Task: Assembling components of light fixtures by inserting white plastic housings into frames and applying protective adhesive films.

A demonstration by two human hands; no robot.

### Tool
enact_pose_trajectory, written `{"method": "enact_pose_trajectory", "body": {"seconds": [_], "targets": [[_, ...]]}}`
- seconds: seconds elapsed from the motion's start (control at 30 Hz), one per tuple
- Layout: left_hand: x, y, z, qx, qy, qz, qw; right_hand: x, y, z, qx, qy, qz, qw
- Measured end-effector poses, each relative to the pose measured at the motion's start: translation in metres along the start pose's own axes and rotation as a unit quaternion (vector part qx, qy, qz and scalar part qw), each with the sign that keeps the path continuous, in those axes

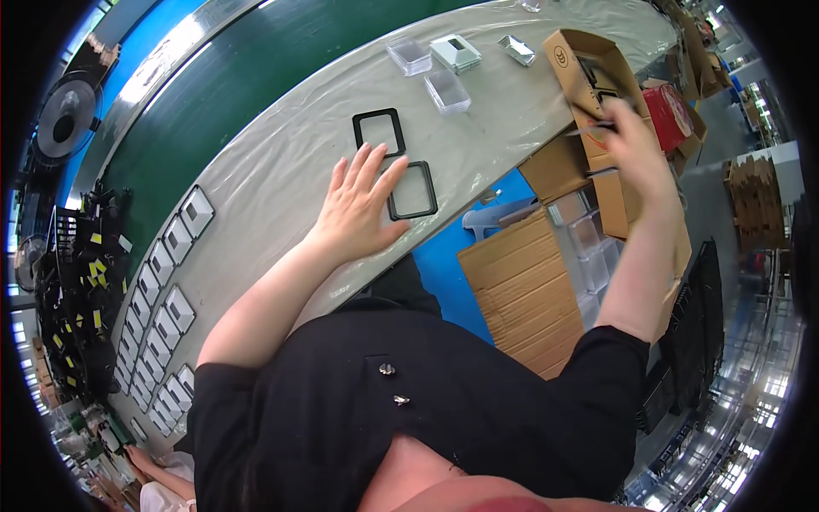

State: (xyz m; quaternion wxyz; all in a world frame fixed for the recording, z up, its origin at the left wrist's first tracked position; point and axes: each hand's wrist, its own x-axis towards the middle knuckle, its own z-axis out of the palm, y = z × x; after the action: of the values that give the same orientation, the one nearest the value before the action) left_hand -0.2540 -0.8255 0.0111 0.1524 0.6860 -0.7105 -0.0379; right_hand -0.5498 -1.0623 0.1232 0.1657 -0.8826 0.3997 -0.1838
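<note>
On the plastic-covered table lie two black rectangular frames with rounded corners, a farther frame point(397, 128) and a nearer frame point(433, 192). My left hand point(358, 205) rests flat with spread fingers, its fingertips by the edges of both frames. My right hand point(636, 149) is raised at the open cardboard box point(559, 64) on the right, its fingers closed and blurred by motion. It grips what looks like another black frame point(601, 127), of which only dark edges show. More black pieces lie inside that box.
Clear plastic trays point(448, 92), a pale green block point(456, 53) and a small silvery tray point(516, 49) stand farther back. Rows of framed white pieces point(177, 240) line the table's left. A lower carton point(520, 282) holds clear trays. A co-worker's arm point(158, 471) shows at lower left.
</note>
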Motion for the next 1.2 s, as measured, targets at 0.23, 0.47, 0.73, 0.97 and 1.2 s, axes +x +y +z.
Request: {"method": "enact_pose_trajectory", "body": {"seconds": [0.23, 0.47, 0.73, 0.97, 1.2], "targets": [[-0.001, -0.021, 0.022, -0.053, 0.084, -0.088, 0.991, 0.065, -0.116, 0.161, -0.03, -0.198, -0.19, 0.961], [-0.017, -0.025, 0.025, -0.014, 0.154, -0.071, 0.985, 0.069, -0.069, 0.094, 0.229, -0.086, -0.114, 0.963], [-0.011, -0.02, 0.025, 0.03, 0.126, -0.057, 0.99, -0.053, 0.213, 0.011, -0.111, -0.126, 0.44, 0.882], [-0.02, -0.027, 0.027, 0.013, 0.181, -0.057, 0.982, -0.071, 0.239, 0.033, -0.063, -0.1, 0.359, 0.926], [-0.02, -0.029, 0.03, 0.012, 0.168, -0.046, 0.985, -0.01, 0.263, 0.02, 0.179, 0.072, 0.407, 0.893]]}}
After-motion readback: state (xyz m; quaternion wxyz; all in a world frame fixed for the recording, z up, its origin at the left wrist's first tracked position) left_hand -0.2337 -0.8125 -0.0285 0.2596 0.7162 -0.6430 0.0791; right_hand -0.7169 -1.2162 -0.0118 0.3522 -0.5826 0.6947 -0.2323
